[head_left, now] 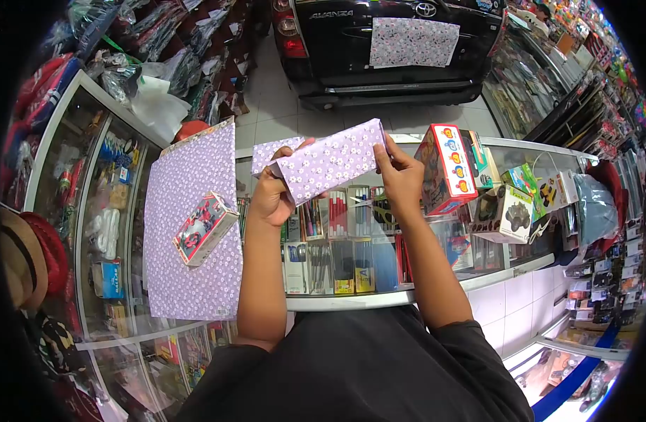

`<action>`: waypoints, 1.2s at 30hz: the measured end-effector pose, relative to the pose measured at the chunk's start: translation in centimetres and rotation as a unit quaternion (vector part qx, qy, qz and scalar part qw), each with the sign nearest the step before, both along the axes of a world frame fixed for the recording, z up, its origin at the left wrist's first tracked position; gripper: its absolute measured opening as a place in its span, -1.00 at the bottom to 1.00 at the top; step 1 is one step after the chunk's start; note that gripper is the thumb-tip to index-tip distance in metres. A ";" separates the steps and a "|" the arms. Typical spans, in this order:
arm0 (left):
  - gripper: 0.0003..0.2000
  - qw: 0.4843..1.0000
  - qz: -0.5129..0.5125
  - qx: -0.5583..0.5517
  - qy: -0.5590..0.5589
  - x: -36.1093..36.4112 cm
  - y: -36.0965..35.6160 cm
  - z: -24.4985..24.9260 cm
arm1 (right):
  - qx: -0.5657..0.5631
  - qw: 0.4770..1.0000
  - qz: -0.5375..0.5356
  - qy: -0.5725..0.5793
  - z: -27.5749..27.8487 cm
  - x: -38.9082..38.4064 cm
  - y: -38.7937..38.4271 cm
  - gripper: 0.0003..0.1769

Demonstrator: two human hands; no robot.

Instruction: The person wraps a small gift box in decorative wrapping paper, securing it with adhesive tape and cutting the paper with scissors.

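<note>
Above the glass counter I hold up a box wrapped in lilac floral paper [337, 160], tilted up to the right. My left hand [272, 193] is closed on its left end, fingers over the top edge. With thumb and fingers, my right hand [400, 172] grips the right end. Partly hidden behind it is another piece in the same floral paper [265, 150]. To the left of my left hand a sheet of lilac floral wrapping paper [178, 232] lies spread out. On that sheet rests a small red and white toy box [206, 229], set at an angle.
Right of my right hand stands a red and white box [449, 169], with a toy truck box [514, 214] beside it. Pens and stationery fill the glass counter [351, 302]. A black car [400, 77] is parked beyond. A glass cabinet [77, 176] stands at left.
</note>
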State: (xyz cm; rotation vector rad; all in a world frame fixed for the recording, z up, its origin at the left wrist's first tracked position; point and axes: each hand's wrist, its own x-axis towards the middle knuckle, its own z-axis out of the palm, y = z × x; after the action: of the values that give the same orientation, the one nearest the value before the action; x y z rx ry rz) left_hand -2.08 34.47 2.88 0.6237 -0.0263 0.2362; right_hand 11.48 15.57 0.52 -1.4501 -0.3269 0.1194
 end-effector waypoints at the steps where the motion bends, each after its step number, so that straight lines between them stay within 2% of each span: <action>1: -0.49 1.000 0.012 0.002 0.011 0.0 -0.2 0.2 | 0.000 1.000 0.002 0.000 -0.4 0.1 0.2 -0.56; 3: -0.49 1.000 0.022 0.003 0.022 0.1 -0.5 0.2 | 0.002 0.998 -0.014 -0.069 -1.0 0.3 0.6 -0.53; 4: -0.49 1.000 0.024 0.013 0.010 0.1 -0.6 0.0 | 0.005 0.999 0.001 -0.035 -1.0 0.1 0.5 -0.47; 7: -0.49 0.998 0.034 0.044 0.009 0.2 -0.8 -0.5 | -0.013 0.999 0.017 -0.043 -0.4 -0.2 0.4 -0.39; 8: -0.50 0.997 0.043 0.065 0.017 0.2 -0.8 -0.6 | 0.017 0.999 0.038 -0.031 -0.3 -0.3 0.4 -0.32; 9: -0.50 0.997 0.044 0.064 0.017 0.2 -0.8 -0.5 | 0.016 0.999 0.039 -0.031 0.1 -0.5 0.4 -0.32; 11: -0.52 0.991 0.057 0.122 0.024 0.2 -0.8 -0.4 | 0.010 0.998 0.056 0.037 1.0 -0.9 0.2 -0.33; 12: -0.53 0.985 0.042 0.166 -0.024 0.1 -0.9 -0.2 | 0.009 0.998 0.055 0.036 0.9 -0.9 0.1 -0.33; 13: -0.53 0.985 0.042 0.166 -0.025 -0.1 -1.2 0.1 | 0.026 0.995 0.065 0.067 0.7 -0.8 0.1 -0.35; 15: -0.43 0.980 0.054 0.186 -0.044 -0.4 -2.0 1.2 | 0.043 0.991 0.078 0.097 0.5 -0.9 0.4 -0.37; 16: -0.17 0.976 0.048 0.208 -0.048 -0.5 -2.5 2.0 | 0.081 0.983 0.082 0.142 0.4 -1.2 0.7 -0.38; 17: -0.17 0.975 0.051 0.209 -0.049 -0.4 -2.7 2.1 | 0.118 0.971 0.087 0.188 0.4 -1.4 0.9 -0.39; 19: -0.02 0.976 0.046 0.185 -0.100 -0.3 -3.0 2.2 | 0.114 0.964 0.113 0.214 0.7 -1.6 0.8 -0.37; 20: 0.08 0.964 0.057 0.239 -0.099 -0.5 -3.0 2.5 | 0.113 0.961 0.112 0.225 0.9 -1.7 0.8 -0.37; 24: 0.14 0.946 0.062 0.270 -0.168 -0.6 -3.1 2.2 | 0.125 0.955 0.124 0.238 0.7 -1.5 0.7 -0.38; 27: 0.13 0.925 0.110 0.334 -0.142 -0.4 -3.1 2.1 | 0.132 0.953 0.121 0.246 0.2 -1.5 0.7 -0.37; 28: -0.01 0.918 0.140 0.330 -0.169 -0.2 -3.6 2.4 | 0.131 0.952 0.114 0.250 0.2 -1.5 0.7 -0.37; 29: -0.01 0.918 0.140 0.330 -0.169 -0.2 -3.6 1.9 | 0.132 0.953 0.114 0.250 0.3 -1.7 0.7 -0.37; 31: -0.18 0.911 0.216 0.347 -0.052 -0.3 -4.0 1.7 | 0.139 0.955 0.063 0.255 0.3 -2.1 1.0 -0.34; 32: -0.29 0.909 0.248 0.331 -0.045 -0.3 -4.8 1.7 | 0.140 0.955 0.063 0.254 0.2 -2.3 1.2 -0.34; 33: -0.29 0.909 0.248 0.332 -0.046 -0.1 -4.6 1.6 | 0.153 0.954 0.039 0.254 0.0 -2.4 1.3 -0.32; 35: -0.32 0.745 0.387 0.531 -0.115 0.4 -4.2 1.0 | 0.166 0.953 0.016 0.252 -0.2 -2.6 1.4 -0.31; 36: -0.32 0.744 0.389 0.532 -0.116 0.5 -4.0 0.7 | 0.167 0.952 0.007 0.257 -0.2 -2.7 1.4 -0.31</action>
State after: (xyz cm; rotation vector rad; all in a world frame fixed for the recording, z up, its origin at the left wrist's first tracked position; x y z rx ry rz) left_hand -1.62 30.49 3.58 1.7499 -0.1494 1.1689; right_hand 8.82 16.98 0.36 -1.0337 0.0707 0.4238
